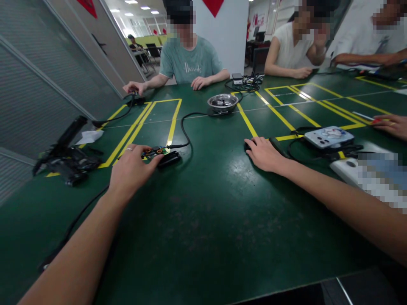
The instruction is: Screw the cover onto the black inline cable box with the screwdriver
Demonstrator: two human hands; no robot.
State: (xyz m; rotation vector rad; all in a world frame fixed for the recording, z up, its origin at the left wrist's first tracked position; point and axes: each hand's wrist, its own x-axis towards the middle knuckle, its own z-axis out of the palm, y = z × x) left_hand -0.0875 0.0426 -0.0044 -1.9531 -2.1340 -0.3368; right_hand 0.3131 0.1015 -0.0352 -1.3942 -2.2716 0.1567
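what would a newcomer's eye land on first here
Probably the yellow lines across the far half of the green table, with the shiny bowl between them. Nearer, the left grip pinches a small circuit board; a pale blue phone lies off to the right.

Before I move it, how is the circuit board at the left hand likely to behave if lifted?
The circuit board is probably light, since it looks small beside the left hand. Its exposed parts suggest it could be fragile. The black cable seems to join it and lies in loose curves, so it may trail and tug.
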